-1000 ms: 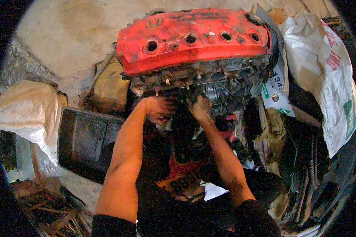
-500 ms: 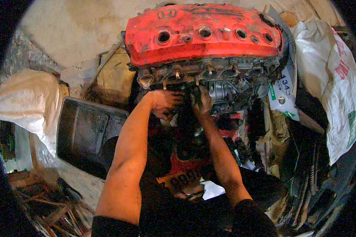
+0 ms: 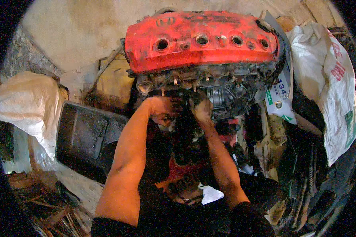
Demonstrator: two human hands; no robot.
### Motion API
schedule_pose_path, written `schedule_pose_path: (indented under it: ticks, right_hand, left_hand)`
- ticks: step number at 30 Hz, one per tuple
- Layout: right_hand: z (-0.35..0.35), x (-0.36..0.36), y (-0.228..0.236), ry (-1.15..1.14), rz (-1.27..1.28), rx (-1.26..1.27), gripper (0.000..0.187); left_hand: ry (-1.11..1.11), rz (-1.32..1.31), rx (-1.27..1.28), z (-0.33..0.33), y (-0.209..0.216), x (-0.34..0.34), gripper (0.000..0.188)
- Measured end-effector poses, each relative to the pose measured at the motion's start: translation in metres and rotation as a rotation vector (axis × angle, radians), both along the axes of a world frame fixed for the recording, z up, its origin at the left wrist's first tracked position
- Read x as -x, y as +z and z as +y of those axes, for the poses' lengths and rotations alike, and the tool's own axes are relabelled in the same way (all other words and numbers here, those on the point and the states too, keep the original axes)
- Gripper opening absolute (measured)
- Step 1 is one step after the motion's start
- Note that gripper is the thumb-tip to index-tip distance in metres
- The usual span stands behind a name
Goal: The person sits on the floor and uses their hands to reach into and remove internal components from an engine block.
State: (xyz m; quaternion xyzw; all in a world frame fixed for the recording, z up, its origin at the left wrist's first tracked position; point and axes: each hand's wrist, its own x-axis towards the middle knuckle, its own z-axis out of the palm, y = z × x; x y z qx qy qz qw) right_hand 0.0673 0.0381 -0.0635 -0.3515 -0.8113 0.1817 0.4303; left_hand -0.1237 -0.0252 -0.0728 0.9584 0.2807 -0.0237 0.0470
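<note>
An engine with a red valve cover [image 3: 199, 41] stands in front of me. Below the cover is its grimy metal cylinder head [image 3: 221, 75], with a row of ports and a few studs. Just under the ports, my left hand [image 3: 164, 110] has its fingers curled at a dark part on the near side. Close beside it, my right hand [image 3: 201, 107] is closed against the same dark area. Deep shadow and blur between the hands hide what the fingers grip. Right of my right hand shows a ribbed grey metal housing [image 3: 223, 96].
A black plastic tray [image 3: 81, 136] lies left of my left forearm. A pale sack [image 3: 27, 102] is at far left, another white sack [image 3: 318, 75] at right. Near the engine's right end hangs a printed sheet [image 3: 279, 98]. Metal scraps [image 3: 57, 211] lie lower left, coiled springs [image 3: 302, 197] lower right.
The engine and surroundings sit slightly lower in the picture, as the view has tilted a little. Both hands stay at the same spot under the ports, with only slight shifts.
</note>
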Motion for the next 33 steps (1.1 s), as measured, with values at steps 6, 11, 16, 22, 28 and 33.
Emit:
schedule_pose_path:
  ticks: [6, 11, 16, 22, 28, 33]
  right_hand:
    - [0.003, -0.011, -0.012, 0.024, -0.091, -0.047, 0.029]
    - [0.01, -0.023, -0.023, -0.125, -0.365, 0.148, 0.046]
    - [0.0, -0.009, 0.01, -0.108, -0.376, 0.198, 0.026]
    - [0.003, -0.009, 0.03, -0.002, -0.525, 0.664, 0.054]
    - [0.009, -0.027, -0.019, -0.198, -0.141, 0.35, 0.041]
    - [-0.021, -0.023, 0.005, -0.239, 0.221, 0.371, 0.034]
  left_hand:
    - [0.12, -0.082, 0.146, -0.005, 0.005, -0.002, 0.061]
    - [0.124, -0.069, 0.149, -0.009, 0.015, -0.007, 0.055]
    - [0.155, -0.027, 0.11, -0.018, 0.025, -0.005, 0.049]
    - [0.055, 0.05, -0.273, -0.015, 0.034, -0.021, 0.048]
    - [0.087, 0.011, -0.323, -0.014, 0.06, -0.018, 0.062]
    - [0.368, -0.169, -0.173, -0.036, 0.045, -0.011, 0.072]
